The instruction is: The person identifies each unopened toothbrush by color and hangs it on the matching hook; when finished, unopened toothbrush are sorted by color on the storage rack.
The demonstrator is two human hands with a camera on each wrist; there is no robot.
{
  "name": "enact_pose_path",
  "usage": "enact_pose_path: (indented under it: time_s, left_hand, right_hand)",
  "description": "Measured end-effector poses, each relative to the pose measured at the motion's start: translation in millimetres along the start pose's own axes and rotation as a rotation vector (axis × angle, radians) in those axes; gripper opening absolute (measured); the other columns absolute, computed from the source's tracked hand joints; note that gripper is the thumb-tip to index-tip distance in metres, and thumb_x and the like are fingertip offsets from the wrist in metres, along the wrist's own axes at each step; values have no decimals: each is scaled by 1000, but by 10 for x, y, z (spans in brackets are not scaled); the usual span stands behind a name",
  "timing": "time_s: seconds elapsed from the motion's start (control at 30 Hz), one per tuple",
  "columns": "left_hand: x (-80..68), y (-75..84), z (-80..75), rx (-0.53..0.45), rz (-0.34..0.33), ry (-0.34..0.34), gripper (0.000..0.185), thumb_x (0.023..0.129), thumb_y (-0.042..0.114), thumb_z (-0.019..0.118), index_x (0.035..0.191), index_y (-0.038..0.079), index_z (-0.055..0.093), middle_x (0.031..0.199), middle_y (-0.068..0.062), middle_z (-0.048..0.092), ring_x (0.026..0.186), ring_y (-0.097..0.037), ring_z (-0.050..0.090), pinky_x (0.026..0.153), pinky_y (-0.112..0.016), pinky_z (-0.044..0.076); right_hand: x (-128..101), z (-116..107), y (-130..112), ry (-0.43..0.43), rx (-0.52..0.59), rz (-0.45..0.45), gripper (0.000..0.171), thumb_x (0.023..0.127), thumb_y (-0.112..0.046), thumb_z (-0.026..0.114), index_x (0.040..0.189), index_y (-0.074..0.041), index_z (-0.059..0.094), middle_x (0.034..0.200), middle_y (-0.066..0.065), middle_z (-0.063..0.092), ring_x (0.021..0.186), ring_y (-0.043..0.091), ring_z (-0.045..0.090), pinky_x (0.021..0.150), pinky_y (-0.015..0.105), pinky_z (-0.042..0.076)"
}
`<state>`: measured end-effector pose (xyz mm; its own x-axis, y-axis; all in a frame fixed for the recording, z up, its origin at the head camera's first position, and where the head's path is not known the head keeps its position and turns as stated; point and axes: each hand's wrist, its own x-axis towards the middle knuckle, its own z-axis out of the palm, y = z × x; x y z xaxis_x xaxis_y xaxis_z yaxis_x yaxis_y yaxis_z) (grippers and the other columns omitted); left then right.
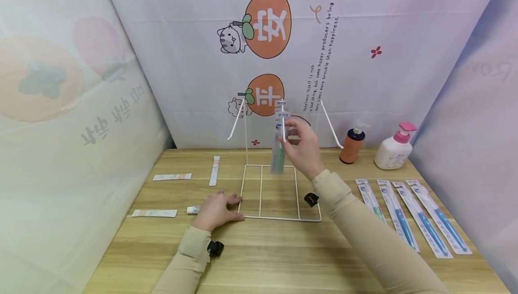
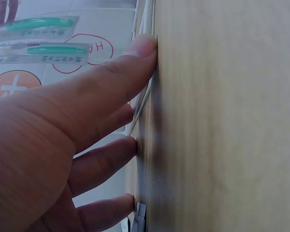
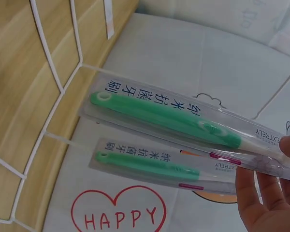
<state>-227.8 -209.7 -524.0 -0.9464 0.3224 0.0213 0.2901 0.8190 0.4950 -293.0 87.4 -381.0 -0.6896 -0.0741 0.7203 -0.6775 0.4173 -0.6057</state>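
1. Green packaged toothbrush (image 1: 279, 143): pinched by right hand (image 1: 301, 143) at a hook of the white wire rack (image 1: 279, 190), mid-table; a second pack hangs behind it.
2. Left hand (image 1: 216, 208): fingers flat, pressing the rack's base.
3. Right edge: four blue toothbrush packs (image 1: 413, 215).
4. Back right corner: orange bottle (image 1: 352, 145), pink-capped pump bottle (image 1: 394, 148).
5. Left edge: toothpaste tubes (image 1: 171, 177).

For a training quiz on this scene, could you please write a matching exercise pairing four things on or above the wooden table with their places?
Things:
1. green toothbrush pack
2. left hand
3. orange pump bottle
4. four blue toothbrush packs

Places:
A. flat on the table, at the right
B. held up at the white wire rack's middle hook
C. back right, beside the white pink-capped bottle
D. pressing the rack's base

Pairs: 1-B, 2-D, 3-C, 4-A
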Motion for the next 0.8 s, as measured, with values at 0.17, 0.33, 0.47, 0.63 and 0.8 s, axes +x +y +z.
enact_pose_path:
  time_s: [0.17,0.33,0.47,0.63,0.8]
  left_hand:
    - [3,-2,3,-6,-7,2,65,82,51,93,139,24,76,146,-4,68,150,-54,39,118,-73,34]
    - [4,-1,2,-1,-4,6,64,83,52,92,139,25,76,146,-4,67,150,-54,40,119,-72,35]
    - [1,-2,4,-2,-3,7,63,84,51,92,139,25,76,147,-5,67,151,-54,39,119,-72,34]
    - [4,-5,7,-6,-11,7,63,84,52,92,139,25,76,147,-4,67,152,-53,38,119,-73,33]
    - [1,-11,6,-7,-9,5,63,84,51,92,139,25,76,146,-4,67,151,-54,39,119,-72,34]
  right_hand:
    - [94,32,74,1,-30,13,41,91,11,80,128,3,63,122,18,66,99,31,74,79,35,67]
    - [143,44,105,-5,-59,41,43,91,10,80,129,4,63,123,18,65,99,29,74,80,31,66]
    - [161,42,111,-9,-65,46,44,91,10,81,130,3,62,125,18,65,101,30,74,81,32,66]
    - [173,40,113,-5,-65,38,44,90,10,81,129,3,62,124,19,64,101,32,73,80,32,66]
    - [178,42,97,1,-39,32,43,89,12,81,128,6,62,125,21,63,101,34,74,80,29,65]
